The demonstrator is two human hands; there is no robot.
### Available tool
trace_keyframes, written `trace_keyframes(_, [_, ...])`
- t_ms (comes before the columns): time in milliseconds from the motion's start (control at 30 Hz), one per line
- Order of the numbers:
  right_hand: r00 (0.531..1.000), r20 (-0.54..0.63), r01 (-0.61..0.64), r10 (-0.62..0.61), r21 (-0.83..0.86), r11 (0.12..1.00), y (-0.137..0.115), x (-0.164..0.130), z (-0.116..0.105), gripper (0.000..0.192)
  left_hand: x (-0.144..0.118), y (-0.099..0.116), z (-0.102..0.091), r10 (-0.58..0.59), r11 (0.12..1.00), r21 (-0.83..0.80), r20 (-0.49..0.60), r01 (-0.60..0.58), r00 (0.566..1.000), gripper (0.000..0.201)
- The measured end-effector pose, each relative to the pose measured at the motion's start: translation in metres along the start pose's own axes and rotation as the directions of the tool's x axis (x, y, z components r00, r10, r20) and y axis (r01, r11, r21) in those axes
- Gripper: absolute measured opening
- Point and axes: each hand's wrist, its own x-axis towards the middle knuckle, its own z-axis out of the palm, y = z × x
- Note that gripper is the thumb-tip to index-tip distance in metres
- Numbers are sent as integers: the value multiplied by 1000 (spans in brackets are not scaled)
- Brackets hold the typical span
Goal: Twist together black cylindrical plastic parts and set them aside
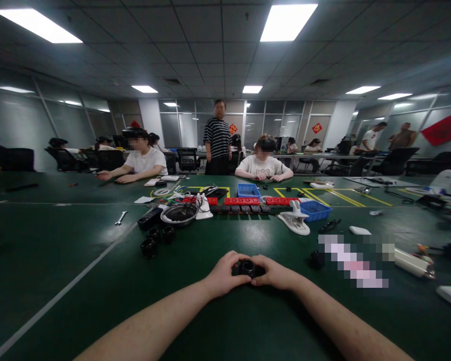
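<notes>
Small black ring-shaped part pinched between both hands, fingers closed on it from either side: left hand on its left, right hand on its right. Part held centred, equally near both hands, just above green table toward near edge; round opening faced up, no long axis discernible. Three similar black rings lain left of centre. Blue bin toward far right, second blue bin beyond red blocks; contents of both not discernible.

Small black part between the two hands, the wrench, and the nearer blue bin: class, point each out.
small black part (248, 267), head view, its top face.
wrench (121, 217), head view, mid-handle.
blue bin (315, 210), head view, front wall.
</notes>
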Motion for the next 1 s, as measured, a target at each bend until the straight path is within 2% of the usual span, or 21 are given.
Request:
trace_keyframes(233, [1000, -10, 10, -10, -2, 1000, 1, 0, 0, 32, 0, 4, -1, -38, 999, 6, -1, 38, 999, 39])
trace_keyframes(367, [998, -56, -44, 40, -73, 996, 2, 1, 6, 30, -2, 6, 3, -88, 996, 21, -31, 89, 996, 40])
trace_keyframes(467, [978, -174, -155, 114, -240, 958, -2, 3, 16, 35, -2, 8, 7, -146, 988, 32, -102, 149, 984, 39])
trace_keyframes(533, [949, -287, -240, 135, -373, 896, -7, 4, 25, 36, -2, 7, 10, -180, 981, 37, -158, 188, 971, 37])
trace_keyframes(600, [926, -358, -288, 118, -471, 834, -12, 5, 31, 36, -1, 6, 11, -195, 978, 37, -190, 205, 962, 37])
trace_keyframes(667, [919, -384, -285, 83, -506, 814, -14, 4, 34, 39, 0, 5, 10, -180, 981, 35, -189, 189, 965, 36])
trace_keyframes(733, [934, -355, -210, 37, -461, 862, -13, 3, 32, 46, 1, 3, 7, -140, 988, 36, -164, 148, 976, 36])
trace_keyframes(833, [975, -222, -40, -19, -259, 965, -7, 1, 22, 56, 1, 1, 1, -80, 996, 40, -94, 84, 992, 37])
trace_keyframes(900, [992, -116, 41, -51, -88, 995, -3, 1, 15, 55, 1, 1, -2, -55, 998, 39, -54, 57, 997, 39])
trace_keyframes(1000, [996, -11, 89, -89, 104, 991, 0, 2, 7, 45, 1, 1, -4, -38, 998, 41, -29, 39, 999, 41])
